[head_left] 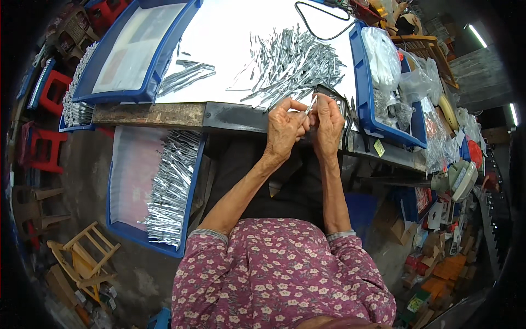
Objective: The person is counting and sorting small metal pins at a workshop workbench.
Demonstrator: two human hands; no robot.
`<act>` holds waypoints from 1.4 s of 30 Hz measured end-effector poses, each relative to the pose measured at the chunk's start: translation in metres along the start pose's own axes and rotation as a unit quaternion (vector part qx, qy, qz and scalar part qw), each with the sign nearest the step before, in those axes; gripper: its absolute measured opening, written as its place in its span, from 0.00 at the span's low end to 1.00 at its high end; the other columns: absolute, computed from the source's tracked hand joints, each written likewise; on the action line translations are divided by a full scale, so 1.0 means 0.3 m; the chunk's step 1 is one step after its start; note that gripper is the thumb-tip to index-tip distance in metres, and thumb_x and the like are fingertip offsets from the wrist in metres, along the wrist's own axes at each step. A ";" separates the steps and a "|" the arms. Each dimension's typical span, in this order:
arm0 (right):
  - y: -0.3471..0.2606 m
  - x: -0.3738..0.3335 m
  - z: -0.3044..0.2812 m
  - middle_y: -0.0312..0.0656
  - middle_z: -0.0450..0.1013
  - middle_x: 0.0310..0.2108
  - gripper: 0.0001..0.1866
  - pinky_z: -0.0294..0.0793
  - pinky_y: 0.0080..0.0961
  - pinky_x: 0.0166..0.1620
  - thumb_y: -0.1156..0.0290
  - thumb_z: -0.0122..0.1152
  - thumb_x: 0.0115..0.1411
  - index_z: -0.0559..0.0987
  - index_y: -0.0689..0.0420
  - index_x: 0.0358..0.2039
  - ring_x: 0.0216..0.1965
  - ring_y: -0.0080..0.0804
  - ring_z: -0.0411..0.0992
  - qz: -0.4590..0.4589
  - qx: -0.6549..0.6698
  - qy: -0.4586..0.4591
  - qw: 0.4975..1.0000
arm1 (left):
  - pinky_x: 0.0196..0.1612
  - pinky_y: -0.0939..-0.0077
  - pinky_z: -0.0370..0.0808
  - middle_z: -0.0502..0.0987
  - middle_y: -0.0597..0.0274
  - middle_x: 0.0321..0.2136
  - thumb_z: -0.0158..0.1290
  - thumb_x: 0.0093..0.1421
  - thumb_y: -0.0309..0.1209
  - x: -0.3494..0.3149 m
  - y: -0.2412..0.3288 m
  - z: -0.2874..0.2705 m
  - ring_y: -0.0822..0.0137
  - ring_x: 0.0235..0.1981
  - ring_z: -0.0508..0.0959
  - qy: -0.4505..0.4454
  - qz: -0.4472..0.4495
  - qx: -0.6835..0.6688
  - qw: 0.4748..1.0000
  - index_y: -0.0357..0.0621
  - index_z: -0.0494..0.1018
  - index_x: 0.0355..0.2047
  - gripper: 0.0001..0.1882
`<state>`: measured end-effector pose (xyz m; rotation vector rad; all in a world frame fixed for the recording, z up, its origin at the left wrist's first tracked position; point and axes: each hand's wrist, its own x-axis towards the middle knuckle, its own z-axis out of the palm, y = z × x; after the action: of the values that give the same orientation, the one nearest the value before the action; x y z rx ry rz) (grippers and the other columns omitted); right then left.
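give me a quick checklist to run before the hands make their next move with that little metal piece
1. Metal piece pinched between both hands: ok.
2. Left hand and right hand close together over the table edge: ok.
3. Loose pile of metal pieces close beyond the hands: ok.
4. Blue tray of lined-up pieces at lower left has bare floor left: ok.
5. Piece's alignment or fit: cannot tell, too small.
6. Black cable apart from hands: ok.

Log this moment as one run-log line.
left hand: pinching thin metal piece | right hand: on same piece | metal pieces pile: on white table
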<state>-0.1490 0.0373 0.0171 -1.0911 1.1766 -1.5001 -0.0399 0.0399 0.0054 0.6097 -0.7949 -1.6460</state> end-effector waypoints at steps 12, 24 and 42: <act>0.013 -0.020 0.025 0.32 0.66 0.24 0.15 0.63 0.11 0.26 0.76 0.56 0.55 0.68 0.65 0.42 0.23 0.13 0.63 -0.064 -0.080 0.001 0.995 | 0.11 0.91 0.50 0.67 0.65 0.15 0.44 0.57 0.23 -0.006 -0.012 -0.004 0.84 0.10 0.57 0.022 -0.002 -0.021 1.000 0.36 0.64 0.32 0.03; 0.043 -0.015 0.018 0.33 0.63 0.24 0.14 0.63 0.13 0.27 0.80 0.50 0.54 0.67 0.65 0.43 0.24 0.16 0.61 -0.138 -0.166 0.068 0.974 | 0.17 0.89 0.59 0.67 0.69 0.17 0.45 0.56 0.21 -0.008 -0.093 0.032 0.85 0.17 0.62 0.070 0.070 0.097 0.990 0.36 0.65 0.30 0.02; 0.033 0.032 0.023 0.39 0.69 0.27 0.13 0.67 0.18 0.30 0.72 0.48 0.58 0.71 0.66 0.41 0.27 0.21 0.65 -0.107 -0.214 0.026 0.971 | 0.22 0.85 0.63 0.69 0.66 0.18 0.41 0.56 0.23 0.055 0.075 -0.044 0.79 0.19 0.66 0.053 0.117 0.317 0.940 0.36 0.67 0.31 0.05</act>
<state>-0.1428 0.0255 0.0095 -1.5147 1.5041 -1.4775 -0.0195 0.0187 0.0149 0.9987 -1.2767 -1.1135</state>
